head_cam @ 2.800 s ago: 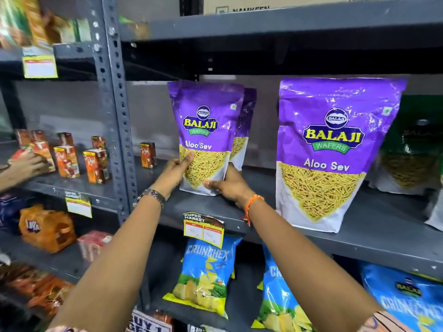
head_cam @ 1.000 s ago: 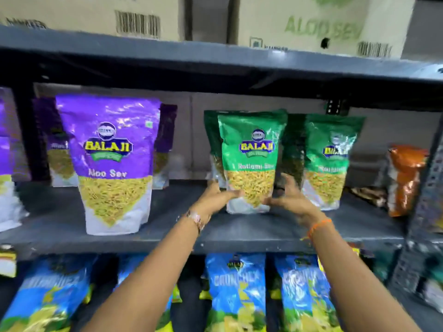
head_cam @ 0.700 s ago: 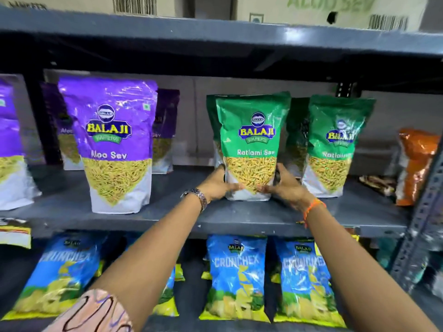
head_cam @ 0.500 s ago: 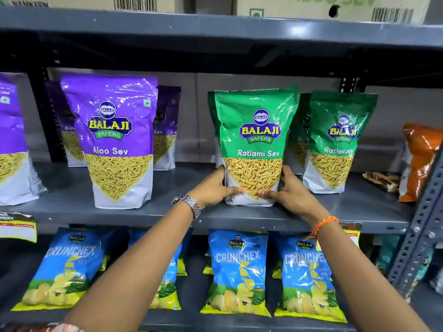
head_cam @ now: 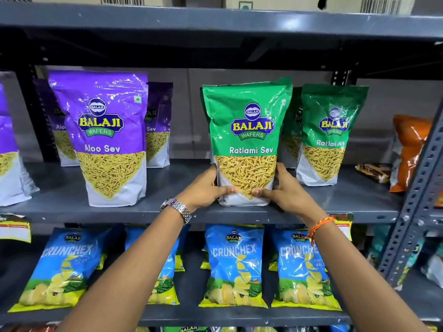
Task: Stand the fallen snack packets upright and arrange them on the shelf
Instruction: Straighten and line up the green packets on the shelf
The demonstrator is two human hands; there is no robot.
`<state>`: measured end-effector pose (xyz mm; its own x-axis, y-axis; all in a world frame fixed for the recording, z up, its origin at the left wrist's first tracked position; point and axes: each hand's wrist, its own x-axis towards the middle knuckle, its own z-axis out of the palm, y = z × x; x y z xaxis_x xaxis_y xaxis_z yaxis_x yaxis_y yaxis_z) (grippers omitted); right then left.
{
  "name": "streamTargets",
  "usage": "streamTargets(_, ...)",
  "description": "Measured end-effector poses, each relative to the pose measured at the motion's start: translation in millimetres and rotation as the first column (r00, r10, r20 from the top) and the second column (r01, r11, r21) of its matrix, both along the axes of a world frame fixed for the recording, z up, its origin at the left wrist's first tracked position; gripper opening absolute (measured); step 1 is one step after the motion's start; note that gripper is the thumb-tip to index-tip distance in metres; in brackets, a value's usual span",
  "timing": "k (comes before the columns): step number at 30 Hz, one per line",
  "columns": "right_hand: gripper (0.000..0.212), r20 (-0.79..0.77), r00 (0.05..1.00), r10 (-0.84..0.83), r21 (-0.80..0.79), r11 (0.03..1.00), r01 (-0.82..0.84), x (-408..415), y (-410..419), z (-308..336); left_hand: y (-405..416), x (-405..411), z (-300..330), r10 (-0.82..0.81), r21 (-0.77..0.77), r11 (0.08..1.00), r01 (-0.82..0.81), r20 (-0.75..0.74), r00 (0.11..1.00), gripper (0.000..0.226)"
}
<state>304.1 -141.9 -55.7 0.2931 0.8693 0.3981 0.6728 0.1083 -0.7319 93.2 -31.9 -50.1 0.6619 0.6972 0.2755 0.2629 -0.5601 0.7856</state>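
A green Ratlami Sev packet (head_cam: pixel 247 130) stands upright near the front edge of the grey middle shelf (head_cam: pixel 167 212). My left hand (head_cam: pixel 206 188) grips its lower left side and my right hand (head_cam: pixel 280 190) its lower right side, thumbs across the front. A second green Ratlami Sev packet (head_cam: pixel 328 137) stands upright to its right, with more green packets partly hidden behind. At the left a purple Aloo Sev packet (head_cam: pixel 105 140) stands upright with others behind it.
An orange packet (head_cam: pixel 410 149) leans at the far right beside a perforated upright post (head_cam: pixel 417 200), with a dark packet (head_cam: pixel 374 171) lying flat next to it. Blue Crunchex bags (head_cam: pixel 235 264) fill the shelf below. Cartons sit on the top shelf (head_cam: pixel 215 22).
The view swung right from the purple packets to the green ones. Both hands took hold of the green Ratlami Sev packet and drew it forward toward the shelf's front edge.
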Motion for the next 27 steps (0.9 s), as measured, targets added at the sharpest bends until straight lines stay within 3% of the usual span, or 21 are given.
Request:
streamTargets(3, 0.085, -0.019, 1.000, 0.003, -0.019, 1.000, -0.004, 0, 0, 0, 2, 2, -5, 0.025, -0.039, 0.999, -0.023, 0.041, 0.999, 0.079)
streamTargets(7, 0.124, -0.146, 0.988, 0.059, -0.027, 0.998, -0.063, 9, -14, 5, -14, -3, -10, 0.126, -0.152, 0.983, -0.099, 0.181, 0.975, 0.085)
streamTargets(9, 0.115, -0.249, 0.968, 0.037, 0.027, 0.999, -0.031, 29, -31, 11, -34, -5, -6, 0.270, -0.160, 0.961, -0.225, 0.375, 0.887, 0.081)
streamTargets(11, 0.102, -0.326, 0.945, -0.017, 0.114, 0.992, 0.057, 56, -47, 19, -60, -3, 2, 0.337, -0.111, 0.935, -0.336, 0.570, 0.750, 0.062)
streamTargets(13, 0.089, -0.393, 0.913, -0.110, 0.192, 0.961, 0.199, 85, -59, 25, -87, 14, 11, 0.272, -0.026, 0.936, -0.352, 0.688, 0.673, 0.050)
streamTargets(14, 0.086, -0.423, 0.891, -0.163, 0.231, 0.932, 0.280, 100, -60, 27, -100, 28, 17, 0.219, 0.033, 0.940, -0.339, 0.703, 0.676, 0.047)
streamTargets(17, 0.086, -0.491, 0.833, -0.254, 0.260, 0.870, 0.419, 136, -58, 31, -116, 90, 24, 0.123, 0.132, 0.961, -0.244, 0.586, 0.801, 0.045)
streamTargets(21, 0.077, -0.484, 0.850, -0.207, 0.138, 0.941, 0.308, 158, -39, 33, -104, 180, 30, 0.119, 0.054, 0.990, -0.130, 0.164, 0.979, 0.069)
streamTargets(23, 0.099, -0.482, 0.865, -0.140, 0.077, 0.977, 0.201, 162, -30, 29, -95, 208, 35, 0.141, 0.017, 0.990, -0.141, -0.027, 0.990, 0.065)
streamTargets(25, 0.122, -0.474, 0.873, -0.118, 0.064, 0.984, 0.168, 179, -22, 21, -83, 228, 34, 0.123, -0.036, 0.991, -0.127, -0.091, 0.988, 0.063)
streamTargets(27, 0.120, -0.427, 0.896, -0.118, 0.060, 0.986, 0.158, 199, -16, 10, -74, 239, 30, 0.114, -0.052, 0.991, -0.121, -0.117, 0.987, 0.064)
